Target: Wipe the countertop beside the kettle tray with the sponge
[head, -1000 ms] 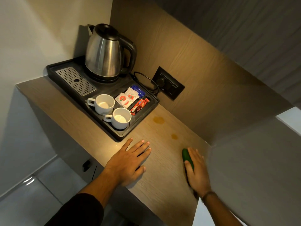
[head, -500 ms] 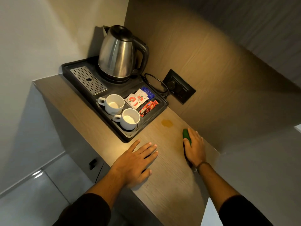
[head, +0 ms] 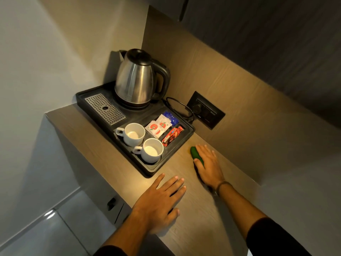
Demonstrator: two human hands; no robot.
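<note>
Pressed flat by the right hand (head: 209, 166), the green sponge (head: 196, 156) is held against the countertop (head: 195, 218) just beside the near right corner of the kettle tray (head: 147, 171); only its left edge is seen past the fingers. The left hand (head: 160, 202) is laid palm down, fingers spread, holding nothing. On the tray are seen a steel kettle (head: 137, 80), two white cups (head: 144, 143), and sachets (head: 160, 126) with red emblems whose writing cannot be read. A wall socket (head: 206, 110) is mounted behind, with a cord plugged in.
</note>
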